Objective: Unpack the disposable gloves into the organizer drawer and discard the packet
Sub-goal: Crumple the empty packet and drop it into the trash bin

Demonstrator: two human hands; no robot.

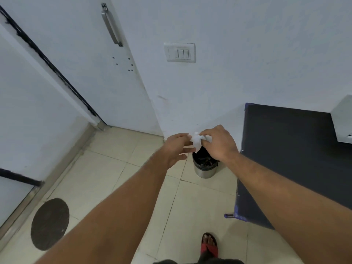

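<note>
A crumpled white packet (196,140) hangs between both hands, right above a small steel bin (204,167) with a black liner on the floor. My right hand (219,142) pinches the packet from the right with curled fingers. My left hand (177,148) meets it from the left, its upper fingers touching the packet's edge while the lower fingers stick out straight. The bin's open mouth is partly hidden by my right hand. No gloves or organizer drawer are in view.
A dark table (285,159) with blue tape on its edge stands to the right, a white box (342,121) on its far corner. A white door (95,63) and a wall switch (180,52) face me. A dark round patch (50,223) marks the tiled floor; my sandalled foot (209,244) is below.
</note>
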